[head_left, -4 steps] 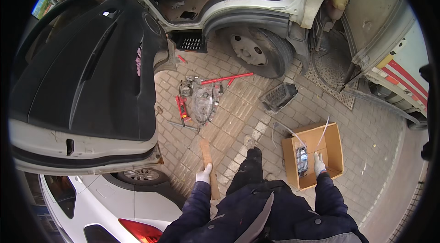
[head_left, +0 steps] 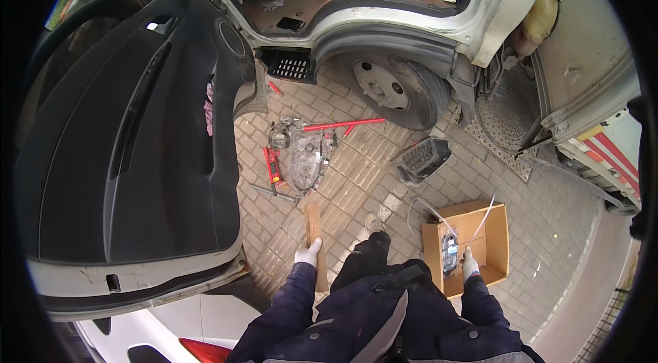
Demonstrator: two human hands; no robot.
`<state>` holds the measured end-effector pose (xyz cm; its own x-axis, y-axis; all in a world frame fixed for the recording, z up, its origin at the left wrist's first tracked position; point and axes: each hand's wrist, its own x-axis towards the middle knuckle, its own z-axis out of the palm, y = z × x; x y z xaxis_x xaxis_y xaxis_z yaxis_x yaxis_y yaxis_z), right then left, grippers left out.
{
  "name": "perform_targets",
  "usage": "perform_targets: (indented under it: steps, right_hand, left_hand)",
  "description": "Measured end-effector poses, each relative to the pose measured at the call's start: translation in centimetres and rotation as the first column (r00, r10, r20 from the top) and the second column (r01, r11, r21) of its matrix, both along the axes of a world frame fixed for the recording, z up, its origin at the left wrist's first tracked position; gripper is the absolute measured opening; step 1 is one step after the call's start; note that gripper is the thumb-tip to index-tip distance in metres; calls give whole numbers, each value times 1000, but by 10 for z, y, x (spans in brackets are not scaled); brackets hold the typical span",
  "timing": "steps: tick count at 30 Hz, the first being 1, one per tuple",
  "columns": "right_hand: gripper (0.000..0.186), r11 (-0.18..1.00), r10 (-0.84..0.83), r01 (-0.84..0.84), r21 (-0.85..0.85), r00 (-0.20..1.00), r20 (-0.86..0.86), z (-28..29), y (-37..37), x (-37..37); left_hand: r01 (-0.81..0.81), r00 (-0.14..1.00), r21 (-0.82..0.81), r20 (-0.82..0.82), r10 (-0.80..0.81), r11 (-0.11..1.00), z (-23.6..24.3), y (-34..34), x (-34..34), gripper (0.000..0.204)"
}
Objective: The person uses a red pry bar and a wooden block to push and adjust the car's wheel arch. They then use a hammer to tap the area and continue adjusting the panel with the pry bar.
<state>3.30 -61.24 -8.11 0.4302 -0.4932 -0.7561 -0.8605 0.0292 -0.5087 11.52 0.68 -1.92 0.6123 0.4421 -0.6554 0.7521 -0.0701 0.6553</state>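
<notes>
My left hand (head_left: 308, 253), in a white glove, is closed around a long, flat wooden board (head_left: 314, 220). The board points away from me, and its near end reaches past my wrist. My right hand (head_left: 469, 264), also gloved in white, is over the near side of an open cardboard box (head_left: 499, 246). Its fingers look stretched out, with nothing visible in them. Inside the box, left of that hand, a dark part with a blue label (head_left: 450, 251) leans against the wall. Two pale thin tubes (head_left: 485, 216) stick up from the box.
A truck's front wheel (head_left: 384, 89) and open door (head_left: 157, 157) stand ahead and left. On the paving lie a red-handled tool (head_left: 343, 124), a red jack-like tool (head_left: 272, 166), a plastic-wrapped part (head_left: 306, 164) and a black ribbed part (head_left: 423, 159). A white car (head_left: 171, 325) is at lower left.
The view has shifted, so the truck, tools and box sit lower in the picture. My right hand has drawn back slightly toward the box's near edge. My left hand keeps the wooden board.
</notes>
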Motion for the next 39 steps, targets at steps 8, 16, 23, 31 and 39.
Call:
perform_targets:
  steps: [8, 16, 23, 31, 39]
  right_hand:
    - [47, 964, 82, -86, 252, 996, 28, 16, 66, 152]
    - [53, 920, 250, -259, 294, 966, 68, 12, 114, 341]
    - [48, 680, 551, -612, 404, 790, 269, 31, 214, 497]
    - [64, 309, 867, -925, 220, 369, 333, 74, 359, 621]
    - [69, 565, 597, -686, 458, 723, 348, 7, 440, 667]
  left_hand:
    - [257, 966, 214, -94, -242, 943, 22, 15, 188, 88]
    - [177, 983, 100, -75, -170, 979, -4, 32, 287, 79]
    - [15, 1000, -61, -23, -16, 998, 10, 33, 366, 74]
    - [2, 999, -172, 34, 4, 985, -16, 16, 451, 69]
    - [50, 995, -387, 101, -11, 921, -91, 25, 520, 62]
